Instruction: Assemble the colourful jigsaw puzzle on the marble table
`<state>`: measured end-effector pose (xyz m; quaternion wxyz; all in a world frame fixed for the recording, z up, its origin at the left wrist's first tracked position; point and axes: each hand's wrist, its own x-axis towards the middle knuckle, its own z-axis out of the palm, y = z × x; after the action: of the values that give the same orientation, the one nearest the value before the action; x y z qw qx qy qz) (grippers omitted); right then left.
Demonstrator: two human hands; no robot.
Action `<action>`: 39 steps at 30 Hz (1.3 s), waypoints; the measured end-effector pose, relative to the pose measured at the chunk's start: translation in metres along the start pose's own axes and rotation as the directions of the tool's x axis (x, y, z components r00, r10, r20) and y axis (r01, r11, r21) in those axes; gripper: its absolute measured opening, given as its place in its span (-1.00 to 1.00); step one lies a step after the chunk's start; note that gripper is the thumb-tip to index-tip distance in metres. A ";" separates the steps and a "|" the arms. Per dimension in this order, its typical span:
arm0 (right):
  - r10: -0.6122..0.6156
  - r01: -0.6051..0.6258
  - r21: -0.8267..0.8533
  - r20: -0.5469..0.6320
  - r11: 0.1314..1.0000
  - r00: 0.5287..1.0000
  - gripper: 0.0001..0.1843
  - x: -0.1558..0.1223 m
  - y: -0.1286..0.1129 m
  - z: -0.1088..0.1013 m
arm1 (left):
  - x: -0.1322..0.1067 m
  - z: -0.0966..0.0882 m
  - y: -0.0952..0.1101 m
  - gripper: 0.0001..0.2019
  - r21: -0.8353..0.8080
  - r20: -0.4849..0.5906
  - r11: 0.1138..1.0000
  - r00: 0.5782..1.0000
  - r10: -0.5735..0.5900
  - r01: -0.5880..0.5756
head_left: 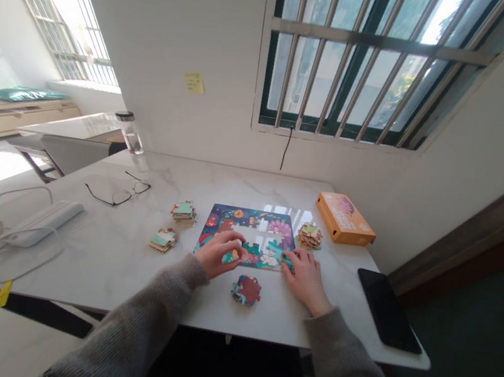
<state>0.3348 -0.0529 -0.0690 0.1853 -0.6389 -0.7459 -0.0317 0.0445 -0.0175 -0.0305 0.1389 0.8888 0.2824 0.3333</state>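
A partly assembled jigsaw puzzle lies on the table, its colourful border joined and a pale gap in the middle. My left hand rests over its lower left part, thumb and forefinger apart with no piece visible between them. At the lower right edge, my right hand lays its outstretched fingertips on teal puzzle pieces. Between my wrists, nearer to me, is a small pile of loose puzzle pieces, a reddish-brown one on top.
Left of the puzzle stand two stacks of pieces; another stack is to its right. An orange box, a black phone, eyeglasses, a bottle and a white power strip with cables lie around.
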 end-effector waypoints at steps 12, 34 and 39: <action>-0.034 0.037 0.049 -0.069 0.998 0.997 -0.66 0.000 0.001 0.001 | -0.003 0.026 -0.020 -0.87 -0.027 -0.224 0.999 0.974 -0.031 0.025; -0.060 0.091 0.883 -0.072 0.460 0.996 -0.70 0.059 -0.067 0.017 | -0.004 0.032 -0.017 -0.78 0.037 -0.264 0.999 0.964 0.030 -0.021; -0.140 0.106 0.862 -0.041 0.495 0.989 -0.77 0.055 -0.055 0.017 | -0.004 0.028 -0.014 -0.57 0.111 -0.174 0.993 0.982 0.067 -0.048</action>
<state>0.2711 -0.0058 -0.0572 0.4631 -0.4078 -0.7092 0.3411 0.0547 -0.0104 -0.0592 0.0559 0.8695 0.2850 0.3996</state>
